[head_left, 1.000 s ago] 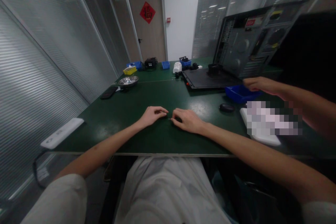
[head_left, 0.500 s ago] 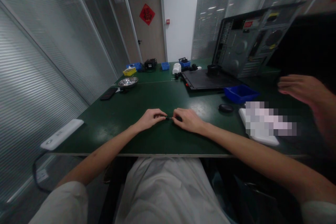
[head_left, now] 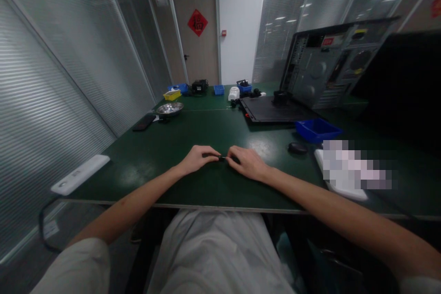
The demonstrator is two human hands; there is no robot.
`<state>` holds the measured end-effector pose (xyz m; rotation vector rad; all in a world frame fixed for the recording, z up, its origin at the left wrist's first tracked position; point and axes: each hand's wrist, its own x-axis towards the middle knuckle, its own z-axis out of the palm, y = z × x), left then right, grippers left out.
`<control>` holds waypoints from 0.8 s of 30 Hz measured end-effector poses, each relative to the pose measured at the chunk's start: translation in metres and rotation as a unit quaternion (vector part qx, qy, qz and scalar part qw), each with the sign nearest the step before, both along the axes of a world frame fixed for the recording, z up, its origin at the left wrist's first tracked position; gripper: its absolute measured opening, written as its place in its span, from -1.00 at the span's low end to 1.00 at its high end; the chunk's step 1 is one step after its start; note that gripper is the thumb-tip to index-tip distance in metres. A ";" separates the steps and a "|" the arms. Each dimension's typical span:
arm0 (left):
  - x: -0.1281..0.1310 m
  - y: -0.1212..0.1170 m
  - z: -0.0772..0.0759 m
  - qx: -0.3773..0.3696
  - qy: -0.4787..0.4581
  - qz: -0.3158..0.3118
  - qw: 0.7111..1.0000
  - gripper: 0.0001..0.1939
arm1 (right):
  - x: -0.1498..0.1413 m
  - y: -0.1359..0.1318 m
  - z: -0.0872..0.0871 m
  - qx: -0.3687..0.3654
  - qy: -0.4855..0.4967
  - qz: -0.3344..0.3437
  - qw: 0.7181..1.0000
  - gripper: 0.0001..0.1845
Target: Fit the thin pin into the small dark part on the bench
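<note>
Seen from the head camera, over a green tabletop (head_left: 206, 190) and near its front edge: pinching a small dark piece (head_left: 221, 158) with the left hand (head_left: 196, 160), thumb and forefinger closed upon it. Gripping what looks like a thin pale sliver (head_left: 224, 157) with the right hand (head_left: 248, 162), with fingers curled inward and largely hiding their hold. Now bringing piece and sliver together in the narrow gap between both sets of fingertips, after showing the two apart a second ago. Too small to tell whether joined or merely touching. Judging by that closeness, probably at a delicate point, calling for steady fingers on both sides.

Also new: down to a single pair of hands, with another person's hand gone from the right side, and so apparently working without a neighbor's reach close by.

Beyond the pinch, to the right: past a black mouse (head_left: 297, 148) to a blue tray (head_left: 313, 136), then to a black panel (head_left: 263, 110) lying flat before an opened computer case (head_left: 319, 71). Far to the left: within sight of a metal bowl (head_left: 161, 111).
</note>
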<state>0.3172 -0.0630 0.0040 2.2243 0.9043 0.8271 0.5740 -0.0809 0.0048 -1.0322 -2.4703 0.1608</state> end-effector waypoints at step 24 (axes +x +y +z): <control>0.004 -0.006 -0.001 0.003 -0.006 -0.025 1.000 -0.74 | -0.008 -0.005 0.001 0.018 -0.070 0.005 0.997 -0.81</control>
